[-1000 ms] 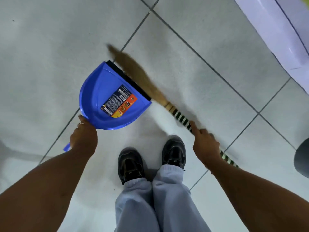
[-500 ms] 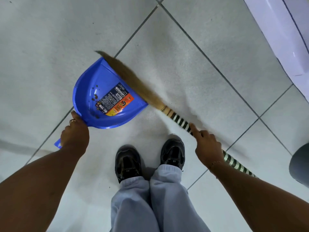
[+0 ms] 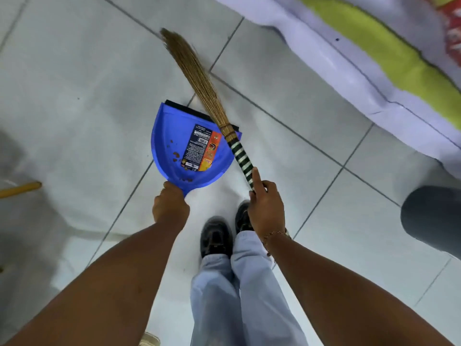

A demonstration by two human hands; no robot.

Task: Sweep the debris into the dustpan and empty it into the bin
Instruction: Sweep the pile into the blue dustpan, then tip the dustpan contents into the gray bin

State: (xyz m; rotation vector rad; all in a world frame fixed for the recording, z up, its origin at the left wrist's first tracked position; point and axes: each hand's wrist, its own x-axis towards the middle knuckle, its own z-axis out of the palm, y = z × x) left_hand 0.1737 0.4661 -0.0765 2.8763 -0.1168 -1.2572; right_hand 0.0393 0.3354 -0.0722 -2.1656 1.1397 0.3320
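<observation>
A blue dustpan (image 3: 169,136) with a black front lip and a printed label is in the middle of the view, above the tiled floor. Small brown bits of debris (image 3: 175,154) lie in its left side and near its back. My left hand (image 3: 170,205) is shut on the dustpan's handle. My right hand (image 3: 265,208) grips the green-and-white striped handle of a straw broom (image 3: 199,73), index finger stretched along it. The broom's bristles point up and to the left, crossing over the dustpan's right front corner.
A white sheet with a lime-green band (image 3: 389,53) lies along the upper right. A dark grey rounded object (image 3: 434,218) sits at the right edge. A yellow wooden stick end (image 3: 22,189) pokes in from the left. My black shoes (image 3: 217,237) stand just below the dustpan.
The dustpan has moved right and turned so its lip faces away from me. The broom has swung from lying along the lip to pointing up and away, across the pan's right corner.
</observation>
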